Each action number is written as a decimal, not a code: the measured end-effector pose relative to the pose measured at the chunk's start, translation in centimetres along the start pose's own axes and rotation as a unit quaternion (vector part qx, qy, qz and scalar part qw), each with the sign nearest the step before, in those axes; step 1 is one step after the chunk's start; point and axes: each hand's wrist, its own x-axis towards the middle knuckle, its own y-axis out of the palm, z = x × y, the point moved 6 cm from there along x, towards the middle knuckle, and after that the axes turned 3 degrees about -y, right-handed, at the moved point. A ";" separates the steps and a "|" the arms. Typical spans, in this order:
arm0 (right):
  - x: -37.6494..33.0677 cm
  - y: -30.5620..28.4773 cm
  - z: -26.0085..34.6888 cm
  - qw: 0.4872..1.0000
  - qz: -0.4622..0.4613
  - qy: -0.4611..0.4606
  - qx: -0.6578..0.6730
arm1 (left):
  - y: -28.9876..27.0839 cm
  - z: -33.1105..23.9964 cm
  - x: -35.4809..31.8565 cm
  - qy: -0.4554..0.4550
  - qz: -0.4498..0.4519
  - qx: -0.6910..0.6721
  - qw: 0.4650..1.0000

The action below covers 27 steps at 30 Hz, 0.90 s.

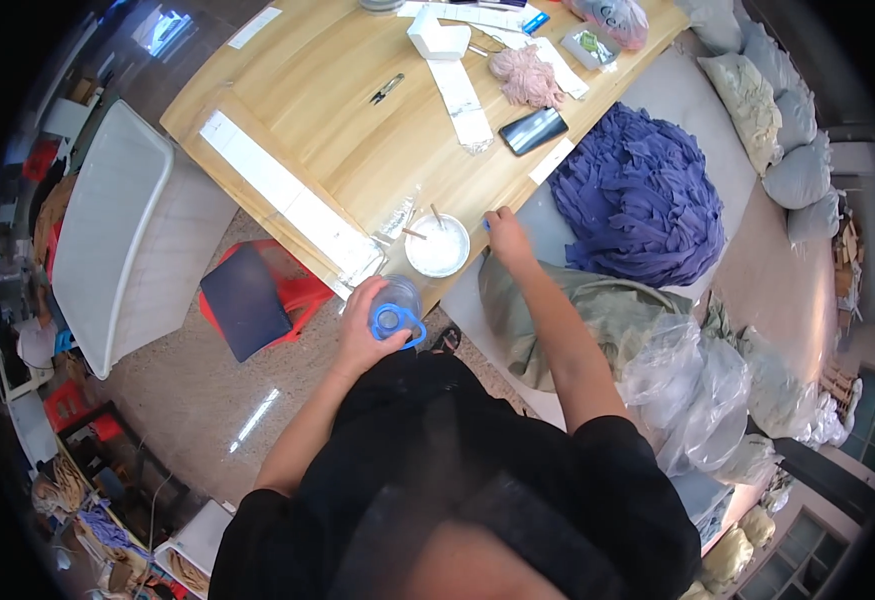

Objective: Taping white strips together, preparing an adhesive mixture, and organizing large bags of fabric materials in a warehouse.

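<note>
My left hand (363, 332) is wrapped round a clear plastic bottle (406, 292) at the table's near corner. The bottle has a blue ring with a loop handle (414, 327) at its neck. Just beyond it stands a white tub (441, 251) with white contents and two brown sticks poking out. My right hand (507, 238) is at the table's right edge, beside the tub, its fingers closed in a pinch. A bit of blue shows at those fingertips, too small to name for certain.
On the wooden table (327, 130) lie thread snips (388, 88), a phone (533, 131), pink yarn (526, 77) and a white paper box (438, 38). A purple fabric heap (642, 195) and sacks (747, 110) stand right. A red stool (297, 285) and white bin (122, 240) stand left.
</note>
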 end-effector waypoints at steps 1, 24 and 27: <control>-0.2 -0.3 -0.4 1.000 -0.016 0.001 -0.020 | 0.4 -0.1 0.3 0.005 -0.004 -0.003 1.000; -12.5 -16.5 28.6 0.894 0.021 -0.429 0.128 | 0.5 1.9 -0.6 0.044 -0.043 0.008 0.998; -12.4 -16.7 29.2 0.880 0.015 -0.466 0.086 | 0.2 1.4 -0.8 0.019 -0.039 -0.007 0.999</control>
